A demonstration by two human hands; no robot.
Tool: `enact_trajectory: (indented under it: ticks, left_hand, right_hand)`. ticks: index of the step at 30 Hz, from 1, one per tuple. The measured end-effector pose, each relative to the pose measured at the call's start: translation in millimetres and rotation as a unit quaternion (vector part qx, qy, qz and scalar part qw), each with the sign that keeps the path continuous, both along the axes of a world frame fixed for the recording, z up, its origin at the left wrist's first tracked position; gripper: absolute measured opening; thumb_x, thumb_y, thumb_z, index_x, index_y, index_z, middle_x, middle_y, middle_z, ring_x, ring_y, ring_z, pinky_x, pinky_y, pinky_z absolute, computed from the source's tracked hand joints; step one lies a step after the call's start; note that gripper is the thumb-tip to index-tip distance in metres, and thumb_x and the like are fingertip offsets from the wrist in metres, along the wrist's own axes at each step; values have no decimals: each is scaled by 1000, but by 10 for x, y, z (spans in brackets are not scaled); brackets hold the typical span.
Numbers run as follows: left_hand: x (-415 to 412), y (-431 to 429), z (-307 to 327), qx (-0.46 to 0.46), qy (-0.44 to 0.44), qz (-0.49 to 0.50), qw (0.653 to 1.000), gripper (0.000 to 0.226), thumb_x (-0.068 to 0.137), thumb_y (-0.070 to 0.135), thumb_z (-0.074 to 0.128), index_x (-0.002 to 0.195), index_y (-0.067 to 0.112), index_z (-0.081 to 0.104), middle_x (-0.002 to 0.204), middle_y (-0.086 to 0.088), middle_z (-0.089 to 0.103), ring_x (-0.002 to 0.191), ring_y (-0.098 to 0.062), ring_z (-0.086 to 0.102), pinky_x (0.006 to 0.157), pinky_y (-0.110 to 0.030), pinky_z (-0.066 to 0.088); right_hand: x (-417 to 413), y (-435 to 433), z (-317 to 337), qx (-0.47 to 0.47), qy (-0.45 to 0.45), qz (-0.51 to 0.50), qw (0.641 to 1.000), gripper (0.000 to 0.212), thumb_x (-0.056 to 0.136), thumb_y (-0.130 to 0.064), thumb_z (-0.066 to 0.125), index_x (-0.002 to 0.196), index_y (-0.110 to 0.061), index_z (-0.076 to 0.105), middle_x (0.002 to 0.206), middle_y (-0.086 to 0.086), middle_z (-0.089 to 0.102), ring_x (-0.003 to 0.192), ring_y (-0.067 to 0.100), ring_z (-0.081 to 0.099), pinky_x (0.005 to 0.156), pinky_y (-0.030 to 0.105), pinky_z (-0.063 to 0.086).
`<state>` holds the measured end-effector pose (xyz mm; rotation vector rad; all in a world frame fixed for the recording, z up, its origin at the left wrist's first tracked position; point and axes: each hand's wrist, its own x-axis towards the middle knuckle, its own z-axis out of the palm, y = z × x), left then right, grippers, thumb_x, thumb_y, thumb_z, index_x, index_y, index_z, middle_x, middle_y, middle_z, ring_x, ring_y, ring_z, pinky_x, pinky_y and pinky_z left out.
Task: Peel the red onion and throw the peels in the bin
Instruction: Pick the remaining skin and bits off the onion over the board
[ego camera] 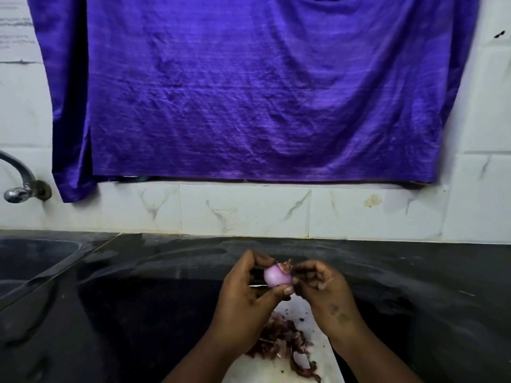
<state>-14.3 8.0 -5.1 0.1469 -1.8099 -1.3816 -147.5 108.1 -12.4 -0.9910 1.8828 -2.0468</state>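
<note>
Pink and smooth, the red onion (277, 277) sits pinched in the left hand (249, 291). The right hand (320, 286) nips the last dry skin (286, 266) on top. Pulled too hard, the onion could slip and drop onto the peels (279, 341) below.
</note>
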Motion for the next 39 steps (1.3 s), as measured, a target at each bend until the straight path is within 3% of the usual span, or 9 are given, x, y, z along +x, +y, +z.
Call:
enact_trajectory:
  ticks: [2,6,9,19,23,26,32,36,39]
  left_hand:
    - [-16,-9,-10,-2,-5,-1,1000,36,80,10,89,102,23,64,106,-4,75,100,-27,75,83,-53,65]
    - [-27,-1,-4,-15,-16,3,1000,33,81,14,89,99,26,64,105,0,76,99,-21,76,83,-49,65]
    - [-10,7,14,-2,-15,-4,1000,32,82,14,88,97,29,65,106,0,77,100,-22,76,84,-50,65]
    - [-34,36,-12,-26,-26,-1,999,32,79,15,90,97,25,65,104,0,74,100,-23,74,82,-51,65]
    - [-40,54,-23,-120,-31,63,990,34,78,24,91,95,24,61,103,7,67,94,-19,71,76,-38,64]
    - [-47,44,-38,-226,-40,140,963,37,78,26,90,92,29,57,99,13,58,91,-13,64,72,-29,59]
    - [-26,16,-44,-240,-51,157,957,43,75,15,89,93,35,55,97,14,58,91,-11,61,73,-36,57]
    - [-30,7,-36,-198,-37,149,968,47,74,17,93,99,36,58,104,14,62,96,-13,65,78,-35,59]
    - [-27,-7,-29,-169,-22,134,976,48,74,16,94,100,36,59,104,14,64,98,-12,68,77,-20,57]
  right_hand:
    - [5,29,48,-39,-24,22,999,14,92,-1,67,100,-9,75,91,13,78,85,32,72,72,33,57]
    - [77,87,107,-81,-70,106,989,27,97,-24,57,115,-12,74,106,12,79,101,29,75,89,44,59]
    - [92,94,110,-83,-54,142,985,25,94,-18,62,111,-8,76,111,14,78,106,31,73,93,44,58]
    - [41,40,96,-71,1,45,996,9,90,-3,67,83,-6,71,74,4,76,68,14,68,63,24,56]
    - [69,-9,34,-9,73,-13,997,18,96,-11,64,80,-15,70,76,1,75,70,12,68,66,30,54]
    - [117,6,54,38,126,-46,990,17,98,-22,63,82,-19,70,77,-4,75,69,2,67,65,23,52]
    - [174,47,153,-66,-62,42,995,20,101,-16,57,90,-2,66,62,3,57,54,10,47,55,21,46]
    - [42,80,108,-42,-44,-43,997,10,95,-13,67,86,-10,71,61,-3,65,53,7,54,52,18,45]
    - [57,72,86,0,-11,-35,999,14,94,-6,67,92,-16,78,77,-2,78,63,0,67,54,13,49]
